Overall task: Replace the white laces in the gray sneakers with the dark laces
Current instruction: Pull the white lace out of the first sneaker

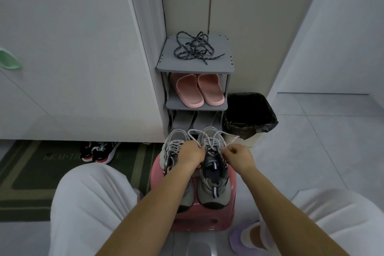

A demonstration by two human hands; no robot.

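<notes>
Gray sneakers [214, 185] sit side by side on a pink stool [207, 221] right in front of the seated person, toes pointing away. White laces [209, 141] are threaded in both shoes; on the right-side shoe the bow is loose, with loops splayed over the toe. Left hand [192, 153] is at that shoe's lacing, fingers curled in and apparently pinching a strand, though the fingertips are hidden behind the knuckles. Right hand [239, 155] is a curled fist clamped on the other lace end, which trails off to the right. Step in hand, as I read it: undoing the knot and unthreading, early in the task. To do it well, pull the ends apart gently until the bow lets go, then loosen each crossing from the top eyelets down instead of yanking. One hand should steady the shoe so it doesn't slide off the stool. Dark laces [193, 50] lie in a tangled heap on top of the shoe rack [195, 67], well apart from the hands and untouched; they'll need untangling. Pink slippers [199, 89] sit on the shelf below, with a bin [249, 114] beside the rack. Black sneakers [99, 150] lie on the mat [27, 172] to the left.
</notes>
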